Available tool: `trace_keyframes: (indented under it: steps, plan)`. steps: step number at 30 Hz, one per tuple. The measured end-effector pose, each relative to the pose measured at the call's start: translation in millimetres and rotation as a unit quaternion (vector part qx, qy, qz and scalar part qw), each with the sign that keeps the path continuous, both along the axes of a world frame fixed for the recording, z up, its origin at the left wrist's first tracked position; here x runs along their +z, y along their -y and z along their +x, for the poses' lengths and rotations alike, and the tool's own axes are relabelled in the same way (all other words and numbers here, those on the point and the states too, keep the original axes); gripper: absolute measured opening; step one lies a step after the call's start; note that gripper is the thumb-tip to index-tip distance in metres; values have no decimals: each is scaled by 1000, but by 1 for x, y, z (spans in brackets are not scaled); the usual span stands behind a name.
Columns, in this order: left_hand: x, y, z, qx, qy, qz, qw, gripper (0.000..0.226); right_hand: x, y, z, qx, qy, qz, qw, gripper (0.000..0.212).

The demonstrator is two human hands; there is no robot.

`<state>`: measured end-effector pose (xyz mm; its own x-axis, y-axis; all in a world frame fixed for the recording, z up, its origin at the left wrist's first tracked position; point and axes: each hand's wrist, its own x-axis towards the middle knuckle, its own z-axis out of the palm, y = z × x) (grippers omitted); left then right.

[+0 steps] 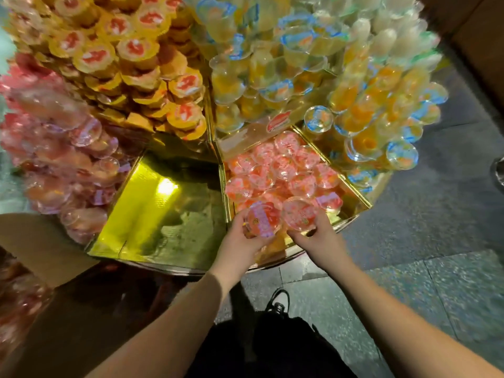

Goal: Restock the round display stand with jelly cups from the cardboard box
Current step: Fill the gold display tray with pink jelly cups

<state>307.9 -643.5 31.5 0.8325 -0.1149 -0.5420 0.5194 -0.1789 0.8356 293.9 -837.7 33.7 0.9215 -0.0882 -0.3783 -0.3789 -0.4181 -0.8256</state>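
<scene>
nearest to the camera are two bare forearms, and between them dark clothing and one black shoe (278,300) on the grey tiled floor (436,241). the left hand (240,241) has its fingers curled around a pink jelly cup (262,220), which is tilted so the printed lid faces the camera. the right hand (313,236) grasps a second pink jelly cup (298,214) from below, the fingers bent around its rim. both cups are at the front edge of one wedge compartment of the round display stand (321,248), just beside each other.

this compartment is partly filled with more pink cups (281,170), lying loose in a low pile between golden dividers. the compartment to its left (163,208) shows a bare golden floor with a bright reflection of light on it. further left a tall pile of pink and orange cups (60,148) leans outward. behind, yellow cups with red and white lids (131,55) are stacked high, and on the right side there are clear cups with orange jelly and blue lids (368,118), also stacked high.

at the lower left edge a part of the cardboard box (41,246) is visible, and below it some blurred pink cups (19,304); i cannot tell if these lie inside the box.
</scene>
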Motion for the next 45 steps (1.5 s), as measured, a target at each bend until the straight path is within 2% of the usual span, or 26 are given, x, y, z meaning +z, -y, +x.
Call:
trace_keyframes:
  steps: [5, 10, 12, 16, 26, 31, 39, 45]
  plan:
    - [-37, 11, 10, 72, -23, 31, 997, 62, -52, -8, 22, -48, 15, -8, 999, 42]
    - [-53, 21, 20, 95, 33, 130, 986, 62, -92, -22, 46, -78, 3, -13, 997, 54]
    - [-64, 23, 23, 110, 40, 123, 986, 60, -98, -27, 52, -95, 11, -18, 995, 56]
    - [-82, 25, 27, 138, 33, 105, 984, 55, -100, -36, 56, -125, 24, -34, 991, 62]
    - [-95, 33, 29, 146, 43, 123, 981, 50, -105, -47, 70, -160, -7, -80, 984, 58]
    - [-97, 33, 31, 137, 42, 140, 980, 57, -107, -51, 69, -179, 7, -91, 980, 54]
    - [-97, 33, 33, 140, 42, 155, 977, 58, -107, -47, 74, -149, -17, -114, 982, 53]
    - [-87, 34, 37, 118, 39, 178, 976, 58, -100, -48, 78, -121, -72, -148, 979, 49]
